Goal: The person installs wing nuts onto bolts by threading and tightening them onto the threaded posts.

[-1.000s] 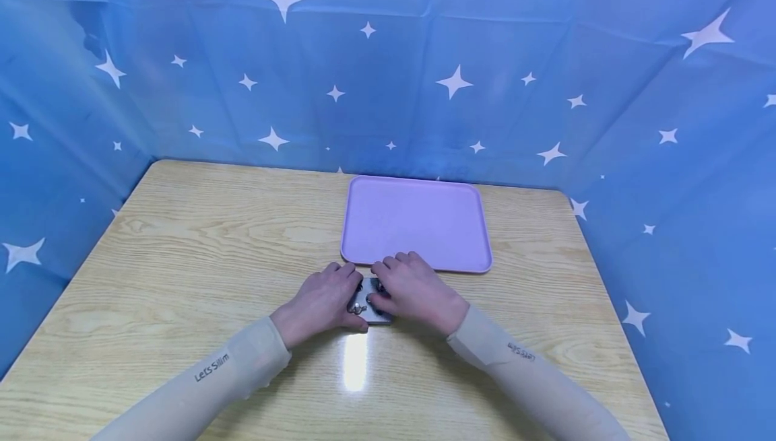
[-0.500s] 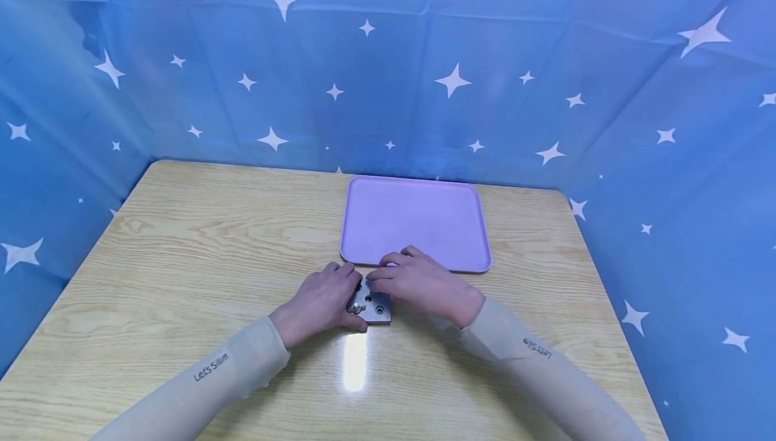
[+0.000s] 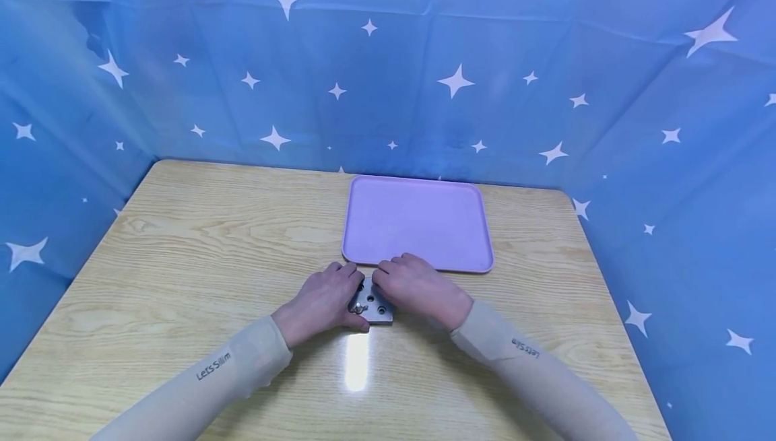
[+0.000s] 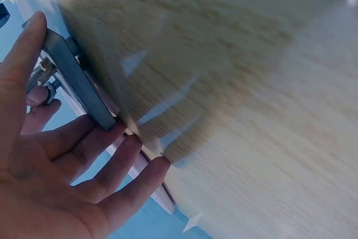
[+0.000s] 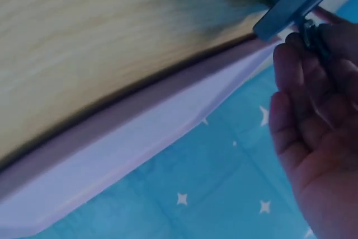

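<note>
Two hands meet over a small grey metal plate [image 3: 371,308] lying flat on the tabletop [image 3: 200,259], just in front of the near edge of a lilac tray [image 3: 418,219]. Left hand [image 3: 321,303] grips the plate's left side — thumb along the near edge, fingers [image 4: 98,138] bent round the far edge, as the left wrist view shows. Right hand [image 3: 418,289] rests over the plate's right and far side with its fingers curled down onto the plate; in the right wrist view its fingertips [image 5: 291,60] lie against a small screw [image 5: 310,34] projecting from the plate, though whether they pinch it cannot be told. Plate face, between the two hands, shows several round holes and a small wing-shaped fastener [image 3: 360,308] near the left thumb. Both forearms wear pale beige sleeves [image 3: 236,367] with printed lettering. A bright reflection lies on the wood just nearer the viewer than the plate. Behind and to both sides of the tabletop hangs a blue cloth [image 3: 388,77] with white stars.
</note>
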Motion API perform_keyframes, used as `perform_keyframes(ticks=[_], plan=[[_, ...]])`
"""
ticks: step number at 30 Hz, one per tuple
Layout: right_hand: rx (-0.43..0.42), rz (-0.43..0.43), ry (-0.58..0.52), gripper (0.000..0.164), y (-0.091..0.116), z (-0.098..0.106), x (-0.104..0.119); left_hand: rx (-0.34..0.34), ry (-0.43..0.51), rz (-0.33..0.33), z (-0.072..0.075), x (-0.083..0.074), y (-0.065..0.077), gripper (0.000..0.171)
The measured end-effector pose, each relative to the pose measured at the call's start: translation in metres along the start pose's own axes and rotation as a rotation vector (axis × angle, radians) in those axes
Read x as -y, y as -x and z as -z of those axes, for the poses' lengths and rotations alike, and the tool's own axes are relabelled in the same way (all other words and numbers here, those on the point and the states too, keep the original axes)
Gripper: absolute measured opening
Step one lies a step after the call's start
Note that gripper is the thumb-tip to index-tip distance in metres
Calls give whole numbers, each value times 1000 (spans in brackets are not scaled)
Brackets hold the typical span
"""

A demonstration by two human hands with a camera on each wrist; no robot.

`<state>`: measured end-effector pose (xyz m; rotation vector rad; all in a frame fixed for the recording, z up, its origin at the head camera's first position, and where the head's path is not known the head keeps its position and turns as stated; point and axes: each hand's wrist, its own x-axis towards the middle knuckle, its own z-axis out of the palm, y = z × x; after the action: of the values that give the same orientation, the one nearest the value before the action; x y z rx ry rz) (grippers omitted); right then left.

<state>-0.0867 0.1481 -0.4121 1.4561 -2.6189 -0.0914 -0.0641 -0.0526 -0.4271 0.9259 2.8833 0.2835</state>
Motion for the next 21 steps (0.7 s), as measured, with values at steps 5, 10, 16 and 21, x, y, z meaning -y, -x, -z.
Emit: perform_keyframes(ticks=[5,10,16,21], plan=[[-41,-71,-20,9,-1,-4,7,-6,8,4,-1,-1,0,70],[-44,-100,19,8,0,-5,12,-14,1,2,-1,0,0,70],[-19,-167,-84,16,1,-1,12,-17,-7,-7,-3,1,1,71],[32,-112,-155,24,7,9,3,-15,-8,-7,-2,0,1,73]])
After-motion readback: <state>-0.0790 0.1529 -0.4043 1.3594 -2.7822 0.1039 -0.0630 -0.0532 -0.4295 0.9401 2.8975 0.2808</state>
